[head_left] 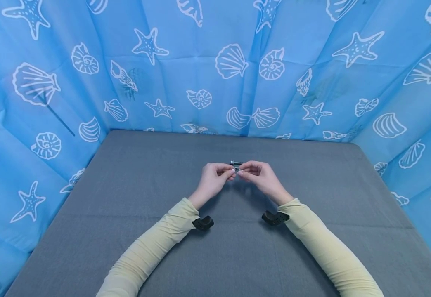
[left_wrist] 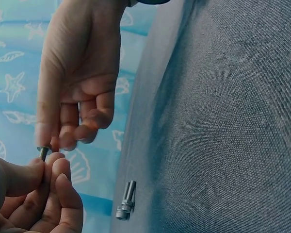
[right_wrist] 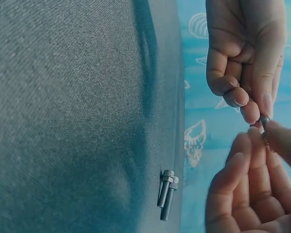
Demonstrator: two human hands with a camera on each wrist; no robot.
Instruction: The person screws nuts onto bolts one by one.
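Note:
My left hand (head_left: 212,178) and right hand (head_left: 261,176) meet above the far half of the table. Between their fingertips is a small metal bolt (head_left: 237,169), which both hands pinch at opposite ends. In the left wrist view, the left hand (left_wrist: 39,194) has its thumb and finger on the shank (left_wrist: 43,154), while the right hand (left_wrist: 82,73) reaches the other end from above. In the right wrist view, a rounded metal end (right_wrist: 265,120) shows by the left hand's thumb. Fingers hide much of the piece, so any nut on it is hard to make out.
Two metal bolts (right_wrist: 166,191) lie side by side on the grey cloth-covered table (head_left: 145,165), just beyond the hands. Blue curtains (head_left: 200,62) printed with shells and starfish surround the far edge and the sides. Each wrist carries a black mount (head_left: 203,223).

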